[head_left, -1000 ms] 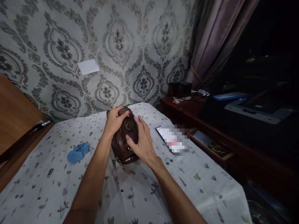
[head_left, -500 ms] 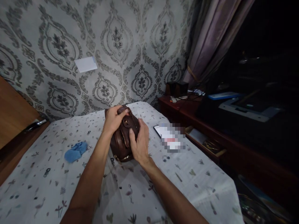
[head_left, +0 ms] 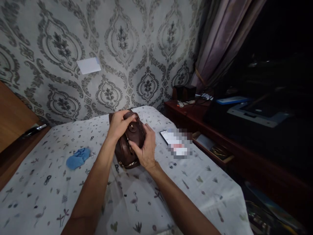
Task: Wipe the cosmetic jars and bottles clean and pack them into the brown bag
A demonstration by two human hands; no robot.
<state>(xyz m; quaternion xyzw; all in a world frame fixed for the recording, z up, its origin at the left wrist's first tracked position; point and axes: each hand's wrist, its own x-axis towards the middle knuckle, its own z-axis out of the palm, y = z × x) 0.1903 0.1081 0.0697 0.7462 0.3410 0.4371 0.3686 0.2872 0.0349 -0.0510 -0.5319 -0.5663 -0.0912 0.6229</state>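
A brown leather bag with brass-coloured zips lies on the bed's white patterned sheet. My left hand grips its far upper left part, thumb resting on top near a small round tab. My right hand wraps the bag's right side, with its thumb against a zip on the top face. Parts of both hands' fingers are hidden behind the bag. To the left lies a crumpled blue cloth. Right of the bag rests a phone, partly blurred out.
Behind stands a patterned wall with a white card on it. At right is a dark red desk with an open drawer, small dark boxes and cables. A wooden board edges the left side.
My right thumb has shifted left across the bag's top, onto the zip. The left hand keeps its hold, and the view has moved slightly.
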